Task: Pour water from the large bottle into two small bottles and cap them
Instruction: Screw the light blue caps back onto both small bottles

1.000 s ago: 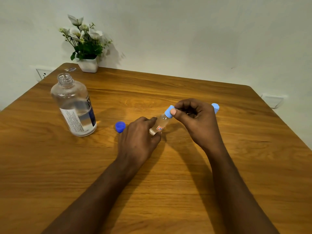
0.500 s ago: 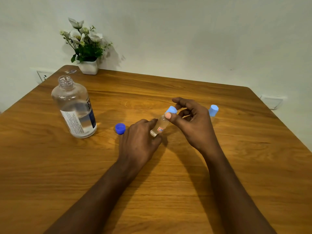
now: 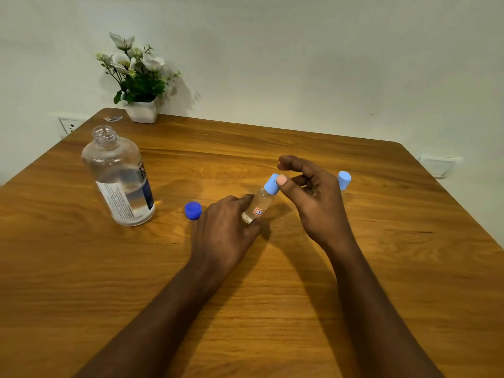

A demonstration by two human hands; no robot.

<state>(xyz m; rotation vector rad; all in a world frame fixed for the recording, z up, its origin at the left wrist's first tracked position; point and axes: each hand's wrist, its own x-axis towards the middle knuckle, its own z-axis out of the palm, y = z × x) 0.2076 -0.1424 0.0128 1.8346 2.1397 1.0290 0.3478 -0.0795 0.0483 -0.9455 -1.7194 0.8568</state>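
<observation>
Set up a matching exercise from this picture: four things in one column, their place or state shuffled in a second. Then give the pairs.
Things
1. large bottle
2. dark blue cap
3. small bottle
4. flower pot

Place or state
A. at the far left corner of the table
B. tilted, capped, gripped by the left hand
C. upright, uncapped, partly full
D. lying loose between the large bottle and the left hand

Pairs: 1-C, 2-D, 3-B, 4-A
</observation>
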